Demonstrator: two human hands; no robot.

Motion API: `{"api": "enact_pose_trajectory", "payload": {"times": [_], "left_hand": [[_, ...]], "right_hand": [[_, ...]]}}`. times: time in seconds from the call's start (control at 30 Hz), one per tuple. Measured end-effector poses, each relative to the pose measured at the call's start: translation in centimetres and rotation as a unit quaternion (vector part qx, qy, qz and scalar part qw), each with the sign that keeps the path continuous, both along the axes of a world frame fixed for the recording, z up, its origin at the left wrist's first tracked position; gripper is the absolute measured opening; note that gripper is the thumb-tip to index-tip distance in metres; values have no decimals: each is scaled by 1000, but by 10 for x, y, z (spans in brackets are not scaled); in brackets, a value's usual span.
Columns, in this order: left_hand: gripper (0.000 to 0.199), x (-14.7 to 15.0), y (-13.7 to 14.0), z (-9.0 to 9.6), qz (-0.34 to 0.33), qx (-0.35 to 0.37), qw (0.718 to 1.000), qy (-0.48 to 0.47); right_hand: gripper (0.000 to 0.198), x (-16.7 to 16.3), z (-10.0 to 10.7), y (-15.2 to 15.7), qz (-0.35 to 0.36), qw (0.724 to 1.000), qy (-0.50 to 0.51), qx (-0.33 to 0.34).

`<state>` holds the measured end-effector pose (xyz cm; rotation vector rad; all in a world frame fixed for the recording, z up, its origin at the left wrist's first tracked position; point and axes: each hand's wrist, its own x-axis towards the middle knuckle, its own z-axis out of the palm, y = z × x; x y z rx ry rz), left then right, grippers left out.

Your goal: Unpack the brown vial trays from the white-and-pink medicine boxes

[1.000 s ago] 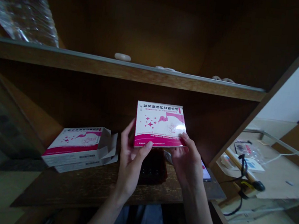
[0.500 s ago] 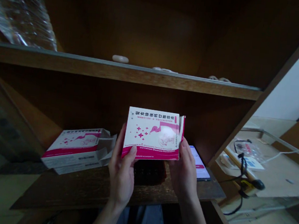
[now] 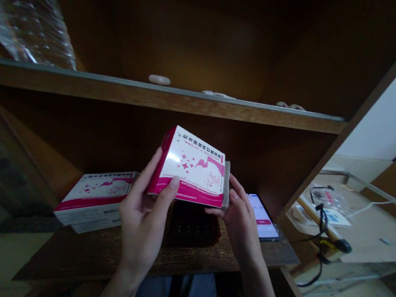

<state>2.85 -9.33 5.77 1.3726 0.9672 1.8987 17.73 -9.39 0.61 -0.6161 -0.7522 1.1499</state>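
The left hand (image 3: 143, 218) grips a pink and white carton (image 3: 191, 172) at its left end, thumb laid across the front face and fingers curled behind it. The right hand (image 3: 241, 222) meets the carton's right end, fingers only loosely curled, their tips touching the end flap there; whether it truly grips the flap cannot be told. The carton is held in the air, tilted with its left end higher and nearer, above the front part of a dark wooden shelf (image 3: 107, 252).

Directly below the carton a black tray (image 3: 192, 226) lies on that shelf. Just right of the right hand a phone (image 3: 263, 219) with a lit screen rests on the same shelf. To the left lies a second carton (image 3: 94, 198) of the same print, flat on the shelf. An upper shelf (image 3: 161, 97) carries a small pale oval object (image 3: 159, 79) and crinkled clear plastic (image 3: 27, 14) at far left. At right, a desk (image 3: 370, 235) carries cables (image 3: 320, 217).
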Motion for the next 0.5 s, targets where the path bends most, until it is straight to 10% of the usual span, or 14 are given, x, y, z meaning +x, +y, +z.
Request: {"api": "enact_pose_trajectory", "payload": {"times": [0.27,0.5], "left_hand": [[49,-3,-12,18,35,53,997,48],[48,-14,-21,22,43,65,993,93]], "right_hand": [[61,5,3,-1,157,986,45,17],[33,0,1,-4,167,984,54,-32]]}}
